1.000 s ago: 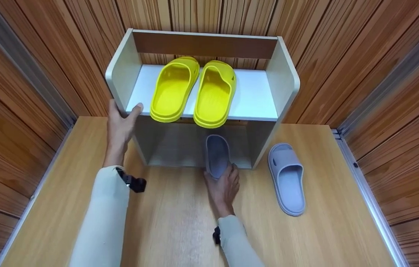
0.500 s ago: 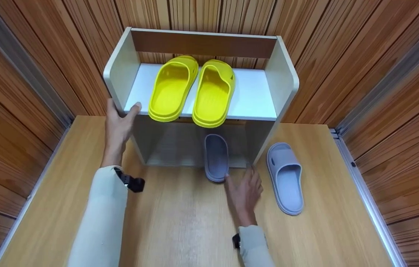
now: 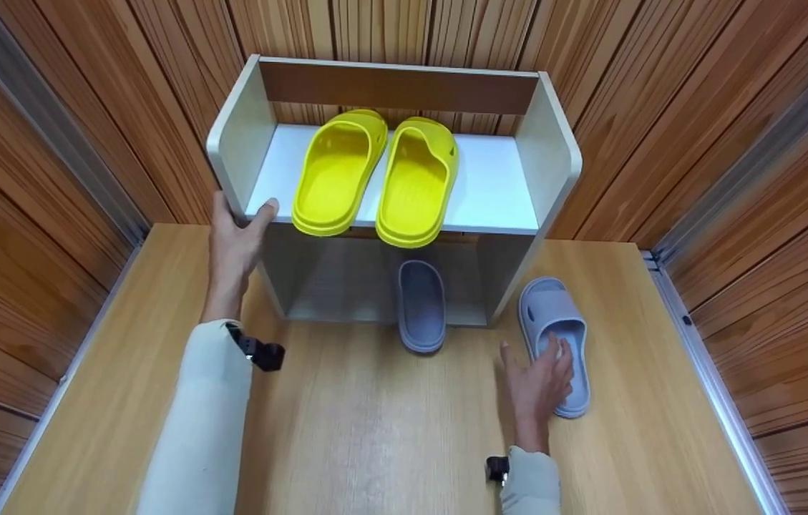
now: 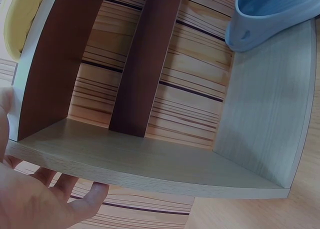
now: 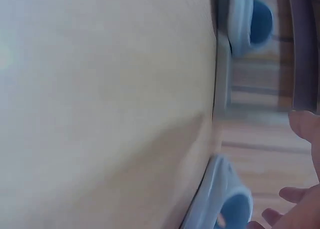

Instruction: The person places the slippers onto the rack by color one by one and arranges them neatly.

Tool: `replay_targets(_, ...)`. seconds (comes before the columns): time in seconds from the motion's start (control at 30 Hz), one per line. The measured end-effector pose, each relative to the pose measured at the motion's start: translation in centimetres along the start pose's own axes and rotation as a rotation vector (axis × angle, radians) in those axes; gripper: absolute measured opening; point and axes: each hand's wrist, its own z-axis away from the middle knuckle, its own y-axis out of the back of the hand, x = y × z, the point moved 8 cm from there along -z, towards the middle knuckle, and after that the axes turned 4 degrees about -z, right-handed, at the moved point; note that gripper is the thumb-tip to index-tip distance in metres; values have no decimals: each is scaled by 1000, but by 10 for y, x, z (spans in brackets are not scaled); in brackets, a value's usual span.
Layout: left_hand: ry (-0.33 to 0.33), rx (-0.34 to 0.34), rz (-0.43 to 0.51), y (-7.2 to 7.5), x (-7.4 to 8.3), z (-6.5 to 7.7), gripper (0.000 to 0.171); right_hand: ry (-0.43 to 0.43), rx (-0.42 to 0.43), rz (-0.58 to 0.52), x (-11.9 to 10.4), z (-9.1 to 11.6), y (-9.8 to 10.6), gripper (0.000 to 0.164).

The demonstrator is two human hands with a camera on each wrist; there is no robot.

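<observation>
My left hand [image 3: 230, 250] grips the left side of the small shoe rack [image 3: 559, 154], its thumb at the front of the upper shelf. Its other fingers wrap round the side panel in the left wrist view. A pair of yellow clog slippers [image 3: 337, 179] sits on that upper shelf. Below, one grey slipper [image 3: 421, 307] lies toe-in on the lower shelf, its heel jutting past the front edge. Its mate, another grey slipper [image 3: 549, 304], lies on the floor right of the rack. My right hand [image 3: 538, 383], fingers spread, overlaps this slipper's heel part in the head view, holding nothing.
The rack stands on a light wood floor [image 3: 346, 429] against a wood-plank wall [image 3: 375, 28]. Plank walls with metal bottom rails [image 3: 715, 379] close in both sides. Left of the grey slipper, bare lower shelf [image 3: 336, 304] shows.
My right hand has let go of the grey slipper on the lower shelf and moved right to the slipper on the floor. My left hand keeps its grip on the rack.
</observation>
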Motion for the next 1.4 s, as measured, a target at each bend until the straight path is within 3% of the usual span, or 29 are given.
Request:
replay_targets(0.27,-5,-5,10,-1,1,-1,74,-188,28,11,46,-7,31,90)
replay_targets(0.47,25,-3,0,2,-3,-1,76,-302,-50,34,71,-8,38,105)
replay_targets(0.97,29,-1,6,0,-2,0,74,-284,-252,147,84,-13,31,112)
replay_targets(1.17,37,3,-6,1,-1,-2,75,-255,-272,142,84,-17,31,105)
replay_targets(1.4,-13,3,10,1,1,0,73,-252,-296,89,86,-20,38,104)
